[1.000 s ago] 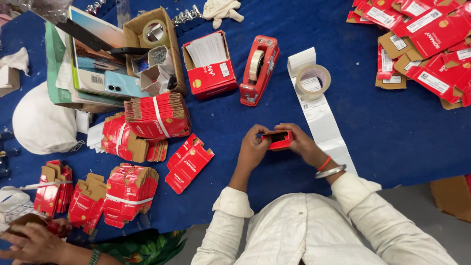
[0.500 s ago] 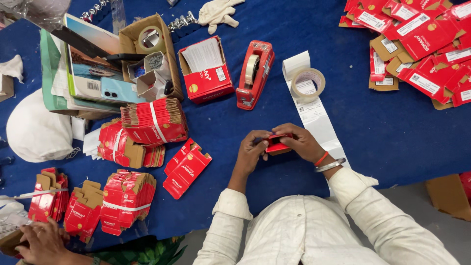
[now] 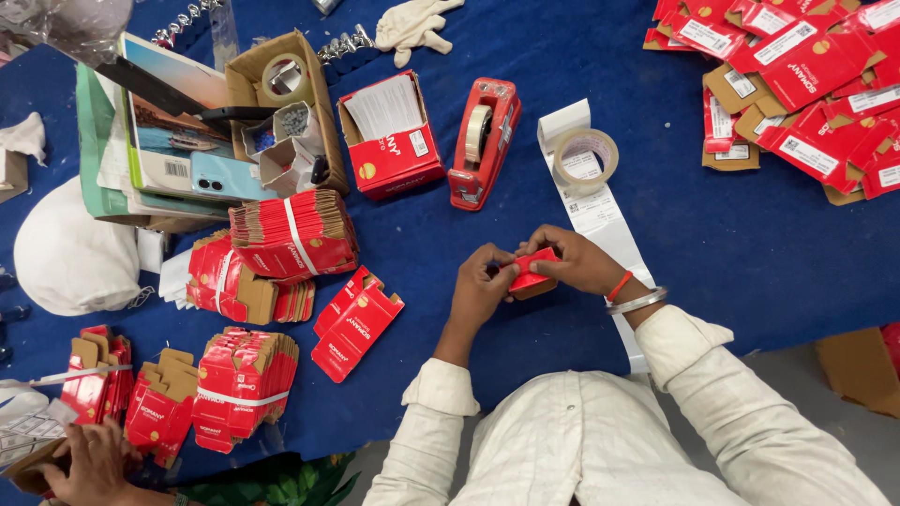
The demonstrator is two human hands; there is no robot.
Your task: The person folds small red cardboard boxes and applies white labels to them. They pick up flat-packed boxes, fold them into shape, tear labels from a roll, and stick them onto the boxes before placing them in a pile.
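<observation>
A small red carton (image 3: 532,275) is held between both hands. Flat red cartons (image 3: 356,319) lie left of it, banded red stacks (image 3: 292,234) beyond. An open red box (image 3: 392,136) stands upper centre; a white label strip (image 3: 600,211) lies right of it.

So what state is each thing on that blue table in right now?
small red box: held between left hand and right hand
tape dispenser: lying on its side
tape roll: flat on the label strip
open red box: holding white papers
banded stack: flat boxes, bundled
</observation>
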